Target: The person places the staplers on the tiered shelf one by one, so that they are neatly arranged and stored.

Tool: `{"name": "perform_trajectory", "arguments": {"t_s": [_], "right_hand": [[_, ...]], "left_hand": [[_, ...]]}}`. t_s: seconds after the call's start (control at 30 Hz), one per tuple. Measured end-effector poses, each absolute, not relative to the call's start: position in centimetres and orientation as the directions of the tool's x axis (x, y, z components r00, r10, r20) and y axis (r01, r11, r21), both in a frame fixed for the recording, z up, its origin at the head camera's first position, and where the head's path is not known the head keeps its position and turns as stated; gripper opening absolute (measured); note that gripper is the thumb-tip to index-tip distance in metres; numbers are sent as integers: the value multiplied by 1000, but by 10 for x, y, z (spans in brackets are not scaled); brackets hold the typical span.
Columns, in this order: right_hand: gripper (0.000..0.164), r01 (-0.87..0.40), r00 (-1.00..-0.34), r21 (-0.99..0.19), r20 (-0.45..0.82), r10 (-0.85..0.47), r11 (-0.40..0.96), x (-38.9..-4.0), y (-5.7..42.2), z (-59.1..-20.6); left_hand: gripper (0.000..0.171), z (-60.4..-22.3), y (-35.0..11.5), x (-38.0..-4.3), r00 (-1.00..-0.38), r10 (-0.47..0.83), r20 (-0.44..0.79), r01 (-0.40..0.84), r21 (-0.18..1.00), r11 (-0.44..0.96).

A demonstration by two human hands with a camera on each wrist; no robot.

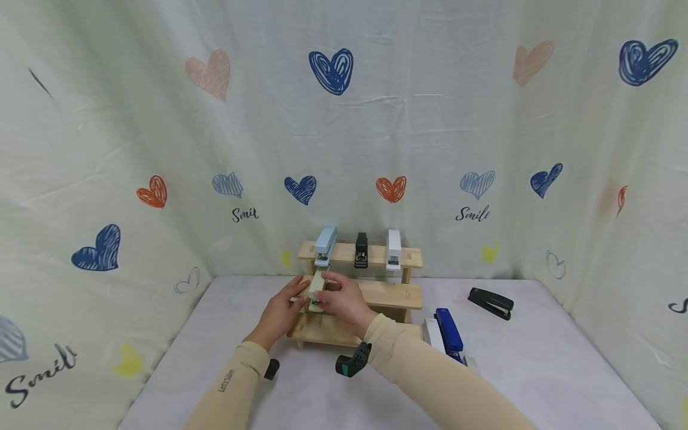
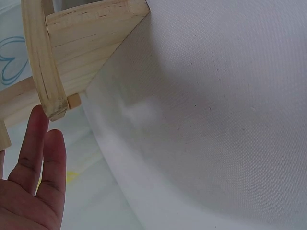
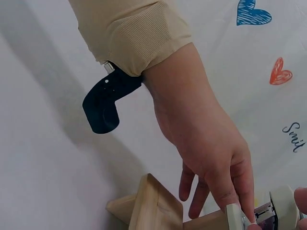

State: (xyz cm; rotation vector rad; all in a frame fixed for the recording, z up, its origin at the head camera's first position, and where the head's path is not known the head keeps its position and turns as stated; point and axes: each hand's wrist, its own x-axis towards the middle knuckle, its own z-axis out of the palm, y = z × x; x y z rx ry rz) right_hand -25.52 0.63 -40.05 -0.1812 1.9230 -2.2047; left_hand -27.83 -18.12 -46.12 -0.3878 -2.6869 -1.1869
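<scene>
A pale green stapler stands on the middle tier of the wooden rack, pointing toward me. My right hand pinches it from the right with thumb and fingers; the right wrist view shows those fingertips at the stapler's pale body. On the other side my left hand lies close against the stapler and the rack's left end. Its visible fingers are straight, beside a wooden upright. Fingertips at the right edge of the right wrist view meet the stapler.
Light blue, black and white staplers stand along the top tier. Right of the rack are a white stapler, a blue stapler and a black stapler on the table. A heart-printed curtain surrounds it.
</scene>
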Motion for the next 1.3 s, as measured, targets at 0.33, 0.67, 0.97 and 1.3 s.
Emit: {"name": "perform_trajectory", "arguments": {"t_s": [0.33, 0.67, 0.97, 1.3], "right_hand": [[59, 10, -938, -999, -26, -346, 48, -237, 82, -387], [59, 10, -981, -946, -72, -180, 324, -228, 228, -398], [60, 164, -971, -902, -219, -96, 398, -222, 292, -443], [67, 231, -949, -878, -298, -101, 419, -229, 284, -467]], "left_hand": [[44, -461, -182, -279, -947, 171, 272, 317, 715, 623], [44, -461, -181, -279, -947, 158, 280, 314, 706, 635], [44, -459, -182, -278, -947, 161, 279, 316, 703, 637], [45, -461, -182, -279, -951, 171, 258, 307, 719, 623]]}}
